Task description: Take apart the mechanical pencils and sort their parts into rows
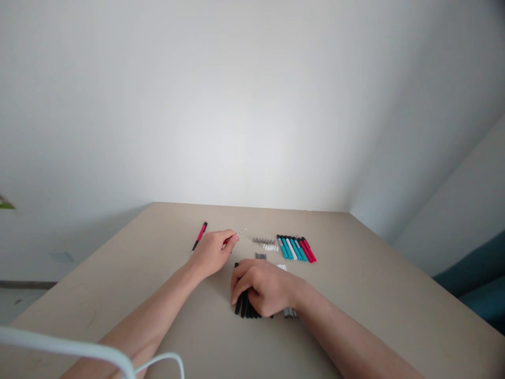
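My left hand is closed round a red pen barrel, most of it hidden by the fingers. A thin refill with a spring sticks out of the barrel's end, pointing right and away. My right hand bends down over a row of black pen barrels. Its fingers are curled onto the leftmost black barrel, which stands slightly apart from the others. The hand covers the middle of the row. Just right of the wrist, several white refills lie partly hidden under it.
A red and black pen lies at the left. Beyond my right hand are several springs, small white parts and small grey parts. Teal, white and red barrels form a row at right. A white cable crosses the lower left.
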The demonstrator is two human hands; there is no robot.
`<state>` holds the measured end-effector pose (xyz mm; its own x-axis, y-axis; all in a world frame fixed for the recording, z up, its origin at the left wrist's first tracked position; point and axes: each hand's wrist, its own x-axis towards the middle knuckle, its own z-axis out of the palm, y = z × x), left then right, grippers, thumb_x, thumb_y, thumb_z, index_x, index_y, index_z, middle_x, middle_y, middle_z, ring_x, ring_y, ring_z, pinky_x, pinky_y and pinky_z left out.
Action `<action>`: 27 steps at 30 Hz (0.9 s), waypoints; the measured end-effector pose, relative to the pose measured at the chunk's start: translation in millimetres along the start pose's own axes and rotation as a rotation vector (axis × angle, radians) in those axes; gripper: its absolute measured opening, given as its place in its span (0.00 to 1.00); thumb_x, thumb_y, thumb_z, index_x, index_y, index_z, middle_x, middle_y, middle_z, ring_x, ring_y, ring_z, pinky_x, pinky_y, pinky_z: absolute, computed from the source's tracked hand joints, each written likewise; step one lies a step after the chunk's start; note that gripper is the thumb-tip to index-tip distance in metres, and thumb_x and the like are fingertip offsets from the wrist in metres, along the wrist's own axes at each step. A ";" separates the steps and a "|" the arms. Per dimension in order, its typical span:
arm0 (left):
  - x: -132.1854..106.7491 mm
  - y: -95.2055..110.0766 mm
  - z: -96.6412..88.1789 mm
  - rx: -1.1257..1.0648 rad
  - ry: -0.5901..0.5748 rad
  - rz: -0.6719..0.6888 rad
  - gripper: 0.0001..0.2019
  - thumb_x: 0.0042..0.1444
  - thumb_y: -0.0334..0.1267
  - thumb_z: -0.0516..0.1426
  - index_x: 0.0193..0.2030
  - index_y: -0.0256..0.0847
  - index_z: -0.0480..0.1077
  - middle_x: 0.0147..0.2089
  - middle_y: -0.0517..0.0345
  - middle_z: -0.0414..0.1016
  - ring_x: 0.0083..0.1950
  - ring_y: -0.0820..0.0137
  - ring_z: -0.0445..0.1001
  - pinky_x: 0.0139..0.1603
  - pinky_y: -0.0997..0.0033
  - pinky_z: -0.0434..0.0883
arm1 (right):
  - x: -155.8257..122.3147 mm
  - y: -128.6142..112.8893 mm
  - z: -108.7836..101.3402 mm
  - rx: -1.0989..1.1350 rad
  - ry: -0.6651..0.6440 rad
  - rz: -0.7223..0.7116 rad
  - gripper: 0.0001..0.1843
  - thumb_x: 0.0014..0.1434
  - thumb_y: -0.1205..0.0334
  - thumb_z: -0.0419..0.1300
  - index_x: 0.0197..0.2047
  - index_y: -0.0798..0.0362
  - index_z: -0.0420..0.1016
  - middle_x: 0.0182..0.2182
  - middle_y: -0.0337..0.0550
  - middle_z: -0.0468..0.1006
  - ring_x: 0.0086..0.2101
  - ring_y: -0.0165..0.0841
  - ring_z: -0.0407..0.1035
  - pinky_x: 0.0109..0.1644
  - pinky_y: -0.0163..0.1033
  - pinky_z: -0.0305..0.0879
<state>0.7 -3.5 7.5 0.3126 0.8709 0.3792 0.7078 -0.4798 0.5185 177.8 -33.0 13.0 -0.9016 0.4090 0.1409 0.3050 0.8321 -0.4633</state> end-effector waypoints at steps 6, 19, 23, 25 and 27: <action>0.5 0.1 -0.1 0.007 -0.007 0.005 0.17 0.62 0.43 0.45 0.28 0.40 0.68 0.22 0.62 0.69 0.23 0.74 0.64 0.26 0.77 0.58 | 0.4 -0.8 -1.1 0.023 -0.014 -0.004 0.26 0.37 0.77 0.49 0.35 0.52 0.80 0.36 0.38 0.78 0.38 0.33 0.67 0.42 0.33 0.63; 0.4 0.9 -0.5 0.006 -0.010 -0.005 0.17 0.62 0.43 0.45 0.27 0.40 0.67 0.22 0.62 0.68 0.22 0.75 0.63 0.26 0.77 0.58 | 0.3 -0.5 1.7 0.042 -0.008 -0.016 0.24 0.37 0.78 0.49 0.33 0.52 0.80 0.33 0.37 0.79 0.35 0.32 0.67 0.40 0.32 0.62; 0.5 0.3 -0.3 0.004 -0.011 -0.009 0.18 0.62 0.44 0.45 0.27 0.40 0.67 0.22 0.62 0.68 0.23 0.74 0.64 0.26 0.77 0.58 | 0.5 -1.5 1.4 0.055 -0.016 -0.034 0.22 0.38 0.78 0.49 0.31 0.54 0.80 0.32 0.37 0.79 0.34 0.31 0.67 0.40 0.31 0.62; 0.6 -0.1 -0.1 0.002 -0.010 -0.009 0.18 0.62 0.44 0.45 0.27 0.40 0.67 0.22 0.62 0.68 0.23 0.74 0.64 0.26 0.77 0.58 | 0.5 -1.9 1.6 0.063 -0.022 -0.028 0.22 0.38 0.78 0.49 0.30 0.53 0.80 0.31 0.37 0.79 0.33 0.31 0.66 0.39 0.31 0.62; 0.6 -0.3 -0.1 0.002 -0.012 -0.010 0.18 0.62 0.44 0.45 0.28 0.40 0.68 0.22 0.62 0.68 0.22 0.75 0.64 0.26 0.77 0.58 | 0.5 -2.0 2.0 0.072 -0.022 -0.029 0.21 0.38 0.78 0.49 0.29 0.53 0.80 0.30 0.37 0.79 0.33 0.31 0.66 0.38 0.31 0.63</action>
<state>0.6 -2.8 7.7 0.3132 0.8770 0.3644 0.7123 -0.4707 0.5206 176.2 -35.3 12.3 -0.9164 0.3762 0.1365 0.2565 0.8139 -0.5213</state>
